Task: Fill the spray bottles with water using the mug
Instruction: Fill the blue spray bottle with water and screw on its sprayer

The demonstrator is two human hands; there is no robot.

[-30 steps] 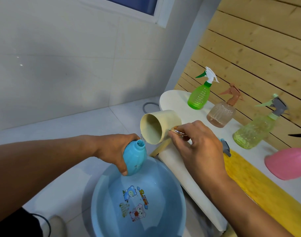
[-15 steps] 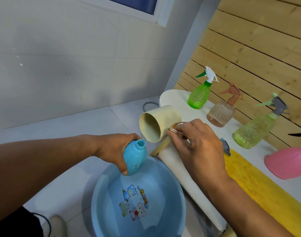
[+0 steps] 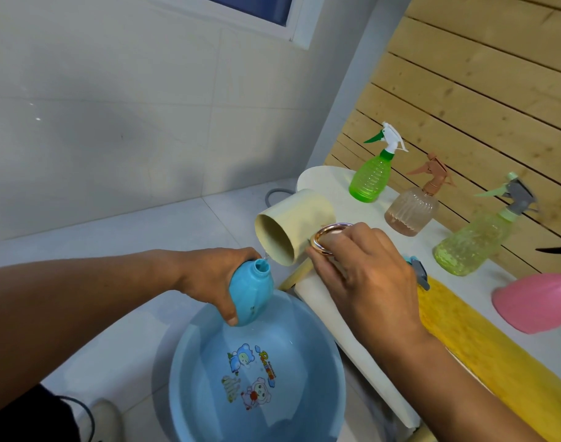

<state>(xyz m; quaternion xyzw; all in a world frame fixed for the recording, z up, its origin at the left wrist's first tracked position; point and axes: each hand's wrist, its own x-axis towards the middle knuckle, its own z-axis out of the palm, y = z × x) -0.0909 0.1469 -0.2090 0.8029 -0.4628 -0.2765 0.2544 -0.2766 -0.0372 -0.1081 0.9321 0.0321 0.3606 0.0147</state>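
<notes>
The left hand (image 3: pixel 209 272) wraps around a small blue plastic bottle (image 3: pixel 250 295) over a round blue basin (image 3: pixel 257 371) on the white tiled floor (image 3: pixel 177 224). The right hand (image 3: pixel 365 272) grips the tipped cream mug (image 3: pixel 292 228) by its shiny ring handle. Four spray bottles stand on the white table (image 3: pixel 362 205) beside a wooden wall (image 3: pixel 483 90).

A home bathroom or washroom corner, judged by its surfaces.

Pale glazed wall tiles (image 3: pixel 129 122) are seen from nine to twelve o'clock, a window frame (image 3: pixel 292 23) at twelve, light floor tiles (image 3: pixel 183 237) at centre, a wood-slat wall (image 3: pixel 483 90) at two, and a cartoon-printed plastic basin (image 3: pixel 257 378) at six.
</notes>
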